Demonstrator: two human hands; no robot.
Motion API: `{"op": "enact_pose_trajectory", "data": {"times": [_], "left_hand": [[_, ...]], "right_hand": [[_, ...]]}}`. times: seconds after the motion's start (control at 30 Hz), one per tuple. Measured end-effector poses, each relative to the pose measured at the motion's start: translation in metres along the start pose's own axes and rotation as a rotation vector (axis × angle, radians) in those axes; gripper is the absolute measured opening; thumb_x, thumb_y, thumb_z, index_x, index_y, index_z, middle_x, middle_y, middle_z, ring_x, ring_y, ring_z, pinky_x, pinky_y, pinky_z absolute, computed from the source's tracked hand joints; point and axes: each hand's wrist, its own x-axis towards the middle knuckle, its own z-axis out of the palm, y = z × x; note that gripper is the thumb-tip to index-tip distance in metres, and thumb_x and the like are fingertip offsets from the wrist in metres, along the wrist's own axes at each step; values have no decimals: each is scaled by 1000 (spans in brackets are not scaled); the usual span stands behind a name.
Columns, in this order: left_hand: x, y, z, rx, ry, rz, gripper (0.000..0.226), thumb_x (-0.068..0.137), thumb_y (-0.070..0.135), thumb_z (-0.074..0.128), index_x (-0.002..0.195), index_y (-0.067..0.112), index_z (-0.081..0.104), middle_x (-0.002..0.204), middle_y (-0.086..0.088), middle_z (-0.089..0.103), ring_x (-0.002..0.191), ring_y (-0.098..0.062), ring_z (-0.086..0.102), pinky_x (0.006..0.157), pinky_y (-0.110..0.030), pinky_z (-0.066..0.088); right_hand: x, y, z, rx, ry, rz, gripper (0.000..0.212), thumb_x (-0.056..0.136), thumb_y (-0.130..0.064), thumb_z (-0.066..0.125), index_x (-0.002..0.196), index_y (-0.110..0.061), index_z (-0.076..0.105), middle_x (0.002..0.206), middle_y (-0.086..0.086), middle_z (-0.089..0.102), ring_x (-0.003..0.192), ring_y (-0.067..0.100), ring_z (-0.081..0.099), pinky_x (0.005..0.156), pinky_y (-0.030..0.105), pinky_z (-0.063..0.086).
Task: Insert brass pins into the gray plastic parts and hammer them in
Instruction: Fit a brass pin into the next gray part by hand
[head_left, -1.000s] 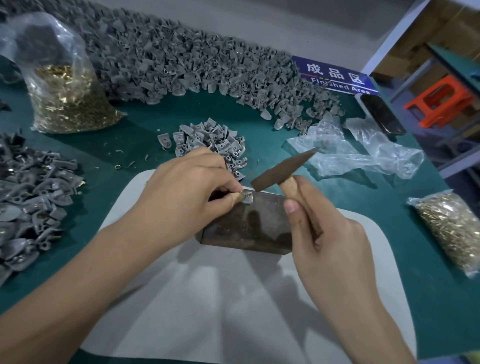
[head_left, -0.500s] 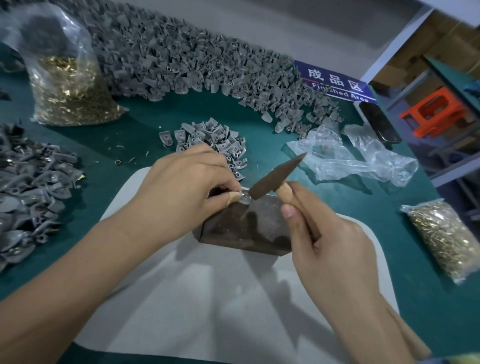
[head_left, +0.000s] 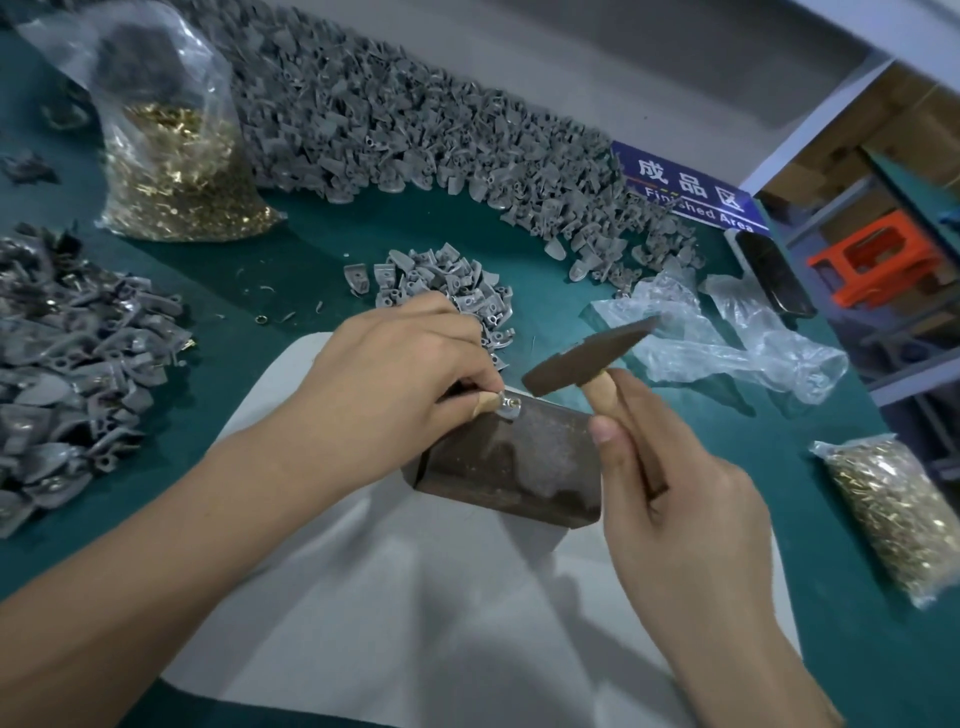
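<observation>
Two hands gripping: left hand (head_left: 400, 379) gray part (head_left: 508, 410) at block (head_left: 514, 467) edge, right hand (head_left: 685, 499) hammer (head_left: 587, 353) above.

Your table (head_left: 467, 244) has a green top. At its centre lies a white mat (head_left: 441, 597), with a rusty metal block (head_left: 511, 467) on it. At 12 o'clock runs a long heap of gray plastic parts (head_left: 415, 135); a smaller pile (head_left: 447, 286) sits just beyond the mat, another (head_left: 67, 384) at 9. Bags of brass pins (head_left: 171, 171) lie at 10 and 3 o'clock (head_left: 898, 519), crumpled clear plastic (head_left: 727, 338) at 2, near a blue sign (head_left: 685, 189) and a dark phone (head_left: 774, 275).
</observation>
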Motion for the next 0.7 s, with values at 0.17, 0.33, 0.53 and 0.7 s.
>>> {"op": "enact_pose_trajectory", "data": {"times": [0.17, 0.33, 0.53, 0.7], "left_hand": [[0, 0, 0, 10, 3, 3, 8, 87, 37, 74, 88, 30, 77, 82, 14, 63, 93, -17, 59, 68, -31, 46], [-1, 0, 0, 13, -3, -14, 8, 88, 39, 73, 89, 32, 77, 84, 16, 63, 95, -15, 58, 68, -33, 47], [-1, -2, 1, 44, -19, -5, 11, 89, 42, 68, 92, 35, 76, 87, 19, 61, 97, -13, 57, 69, -25, 34], [0, -4, 2, 40, -28, -10, 8, 90, 41, 69, 94, 37, 75, 89, 19, 61, 96, -13, 56, 67, -26, 35]], "right_hand": [[-1, -1, -2, -46, -25, -7, 27, 105, -41, 48, 131, -43, 55, 73, -10, 71, 58, 20, 62, 47, 32, 46], [-2, -3, -3, -30, -20, 3, 31, 101, -39, 50, 132, -40, 56, 63, -13, 55, 52, 20, 58, 46, 29, 40], [-4, -2, 2, -11, -43, 19, 29, 104, -41, 46, 132, -39, 56, 75, -10, 70, 63, 27, 67, 49, 38, 51], [-7, -4, 0, 4, 27, 54, 33, 102, -44, 46, 134, -39, 53, 74, -9, 70, 59, 24, 64, 49, 32, 45]]}}
